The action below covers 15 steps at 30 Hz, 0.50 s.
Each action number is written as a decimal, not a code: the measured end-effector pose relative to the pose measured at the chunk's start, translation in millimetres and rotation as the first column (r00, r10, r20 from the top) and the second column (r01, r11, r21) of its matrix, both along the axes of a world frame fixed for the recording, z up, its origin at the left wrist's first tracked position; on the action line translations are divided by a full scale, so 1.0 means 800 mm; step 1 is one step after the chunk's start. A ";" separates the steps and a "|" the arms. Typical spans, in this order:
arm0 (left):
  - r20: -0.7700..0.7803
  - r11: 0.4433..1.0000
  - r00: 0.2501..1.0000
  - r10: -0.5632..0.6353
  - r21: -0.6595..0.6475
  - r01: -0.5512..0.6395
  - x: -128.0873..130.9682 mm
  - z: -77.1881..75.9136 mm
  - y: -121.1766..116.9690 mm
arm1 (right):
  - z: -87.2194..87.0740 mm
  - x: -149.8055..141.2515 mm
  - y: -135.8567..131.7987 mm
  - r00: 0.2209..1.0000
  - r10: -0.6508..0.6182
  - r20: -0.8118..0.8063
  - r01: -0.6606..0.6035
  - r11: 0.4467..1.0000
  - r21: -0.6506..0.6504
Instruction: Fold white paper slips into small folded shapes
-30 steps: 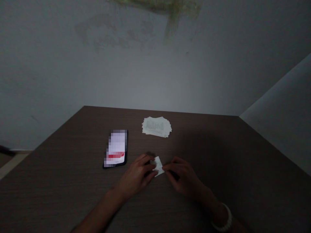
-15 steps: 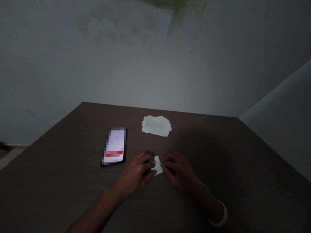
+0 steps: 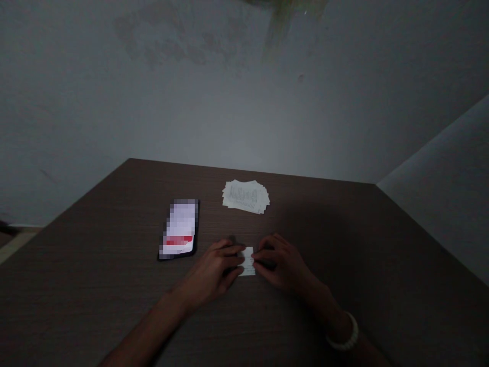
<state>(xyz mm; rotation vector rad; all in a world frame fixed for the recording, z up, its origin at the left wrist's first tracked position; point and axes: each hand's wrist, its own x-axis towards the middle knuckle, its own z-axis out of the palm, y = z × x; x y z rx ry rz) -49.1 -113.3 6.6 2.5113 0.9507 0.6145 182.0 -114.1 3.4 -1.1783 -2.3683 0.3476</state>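
Left hand (image 3: 212,267): fingers spread, tips on the left of the paper slip (image 3: 248,260). Right hand (image 3: 284,262): fingers at the slip's right edge, can't tell if pinched tbh.

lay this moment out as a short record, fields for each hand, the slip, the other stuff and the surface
left hand: fingertips on the left part of the paper slip
right hand: fingertips at the slip's right edge; grip unclear
left hand position: opposite the right
paper slip: white, dark marks too small to read
paper pile: printed sheets, uneven edges, beyond the hands
smartphone: lit, pixelated screen, left of the pile
bracelet: pale, right wrist
table: dark brown
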 end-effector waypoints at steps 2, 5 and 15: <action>-0.010 1.000 1.000 0.007 0.002 -0.007 0.000 0.000 0.000 | 0.001 0.002 0.001 1.000 0.012 0.004 -0.012 1.000 -0.014; -0.025 1.000 1.000 0.008 -0.018 -0.009 0.001 0.002 0.000 | 0.003 0.003 0.001 1.000 0.022 0.005 -0.021 0.999 -0.036; -0.063 0.999 0.998 0.010 -0.037 -0.012 0.000 0.010 -0.001 | 0.004 0.007 -0.005 1.000 0.016 0.002 -0.016 0.998 -0.053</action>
